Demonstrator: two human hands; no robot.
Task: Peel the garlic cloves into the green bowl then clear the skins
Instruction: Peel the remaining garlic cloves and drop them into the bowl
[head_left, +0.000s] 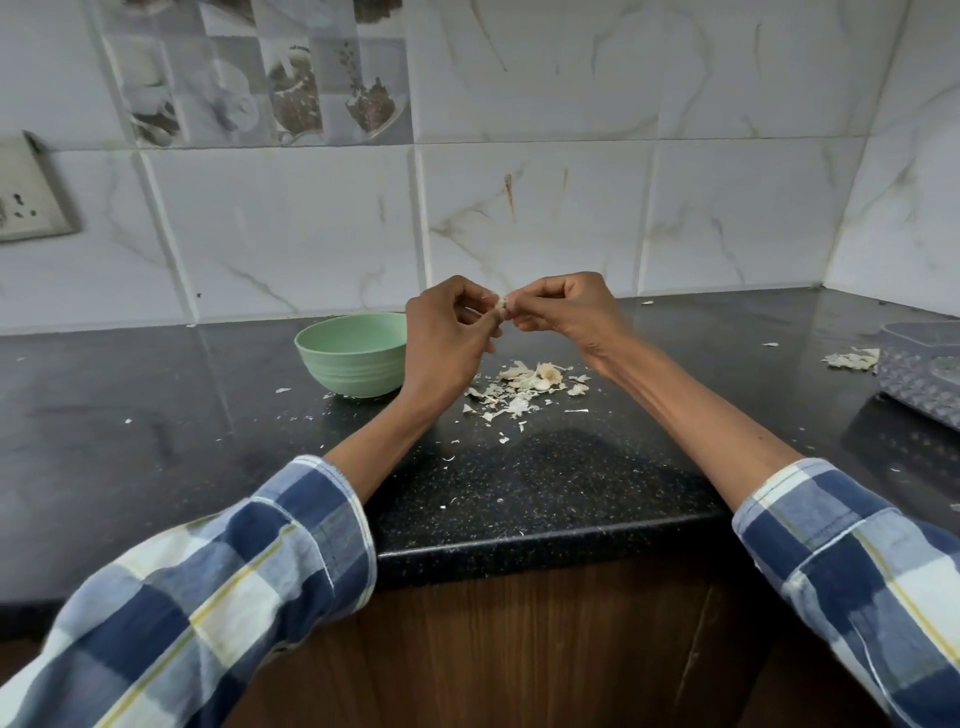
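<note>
Both the left hand (451, 332) and the right hand (563, 312) pinch one garlic clove (502, 303) with curled fingertips, raised above the scattered garlic skins (524, 387). The green bowl (353, 353) stands just left of the left hand on the black countertop (156, 415); its contents are hidden.

We count two hands, left (451, 332) and right (563, 306), one garlic clove (502, 302) pinched between them, one green bowl (352, 353), two heaps of skins (524, 387) (852, 359), one grey tray (922, 371).
</note>
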